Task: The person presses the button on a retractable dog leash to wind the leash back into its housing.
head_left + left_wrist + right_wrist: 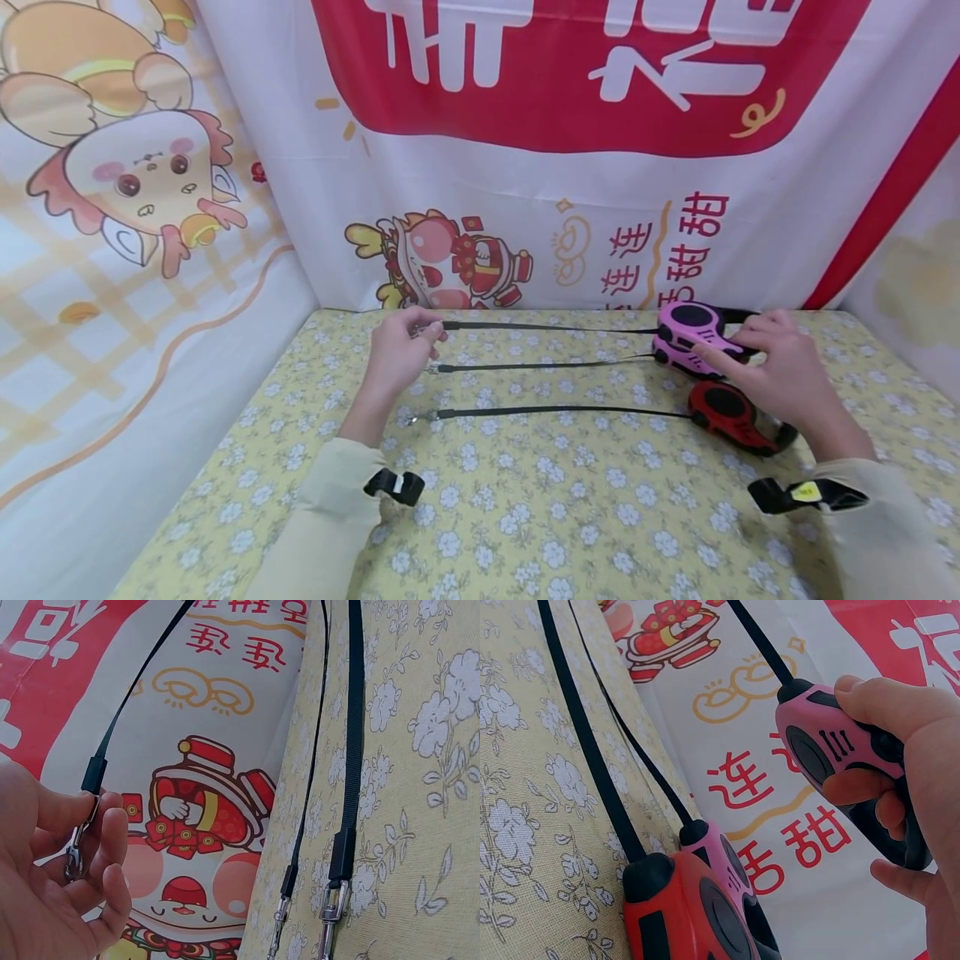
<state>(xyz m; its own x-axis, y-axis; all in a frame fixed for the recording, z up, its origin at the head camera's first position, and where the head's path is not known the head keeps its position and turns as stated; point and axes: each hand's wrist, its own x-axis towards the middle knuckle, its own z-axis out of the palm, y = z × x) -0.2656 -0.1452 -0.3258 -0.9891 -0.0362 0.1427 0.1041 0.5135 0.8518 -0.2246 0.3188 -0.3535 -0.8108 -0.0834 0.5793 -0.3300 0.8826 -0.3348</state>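
Left hand raised, grip pinching metal clip | right hand raised, grip curled round upper pink leash

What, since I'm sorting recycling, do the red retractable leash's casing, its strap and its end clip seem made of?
Casing: probably hard plastic, satin, by its smooth, rounded, evenly red shell. Strap: likely nylon or similar webbing, matte black, flat and finely textured. End clip: apparently metal, shiny and silvery with bright highlights; plating unclear.
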